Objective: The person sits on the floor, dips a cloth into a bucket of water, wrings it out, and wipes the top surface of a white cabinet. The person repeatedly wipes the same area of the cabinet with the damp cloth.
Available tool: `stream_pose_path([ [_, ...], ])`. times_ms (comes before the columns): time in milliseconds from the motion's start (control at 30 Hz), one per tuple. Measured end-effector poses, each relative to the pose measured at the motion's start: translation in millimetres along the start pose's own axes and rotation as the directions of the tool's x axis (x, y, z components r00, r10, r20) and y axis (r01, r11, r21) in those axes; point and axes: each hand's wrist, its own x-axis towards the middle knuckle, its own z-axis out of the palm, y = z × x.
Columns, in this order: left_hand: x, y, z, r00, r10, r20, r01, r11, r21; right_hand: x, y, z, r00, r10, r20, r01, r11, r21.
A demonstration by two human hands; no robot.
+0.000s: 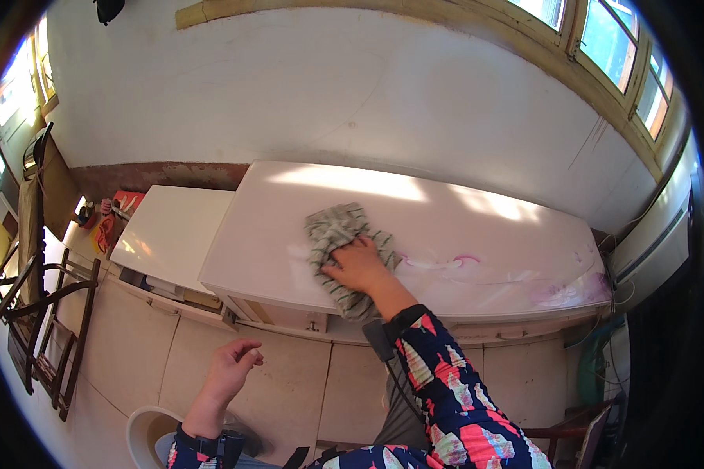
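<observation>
My right hand (358,264) lies flat with spread fingers on a grey-green striped cloth (335,225), pressing it against the glossy white top of a long low cabinet (270,234). One end of the cloth hangs at the cabinet's front edge. A pink-purple floral pattern marks the top to the right of the cloth. My left hand (234,363) hangs over the tiled floor in front of the cabinet, fingers loosely curled, holding nothing. Below it stands a light-coloured bucket (138,431), partly hidden by my forearm.
A lower white cabinet (176,220) with an open drawer (170,293) adjoins on the left. Dark wooden chairs (64,328) stand at the far left. A white appliance (651,234) and cables are at the right, with part of a wooden seat (589,437) at lower right.
</observation>
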Motion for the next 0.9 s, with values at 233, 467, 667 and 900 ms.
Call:
stream_pose_path([
  [233, -3.4, 3.3, -1.6, 1.0, 0.001, -0.006, -0.001, 1.0, 0.012, -15.5, 53.1, -16.1, 0.975, 0.223, -0.014, -0.223, 0.975, 0.001],
  [467, -7.2, 7.7, -4.2, 0.999, 0.045, -0.001, -0.044, 0.998, 0.037, -42.9, 98.0, -26.1, 0.907, 0.42, -0.035, -0.421, 0.904, -0.076],
  [667, 0.3, -1.9, -15.1, 0.998, 0.059, -0.018, -0.058, 0.995, 0.087, -67.7, 130.8, -21.5, 0.753, 0.653, -0.078, -0.658, 0.748, -0.087],
  [900, 1.6, -3.6, -13.7, 0.999, 0.045, -0.019, -0.042, 0.99, 0.136, -107.7, 157.3, -35.0, 0.353, 0.902, -0.25, -0.929, 0.369, 0.018],
])
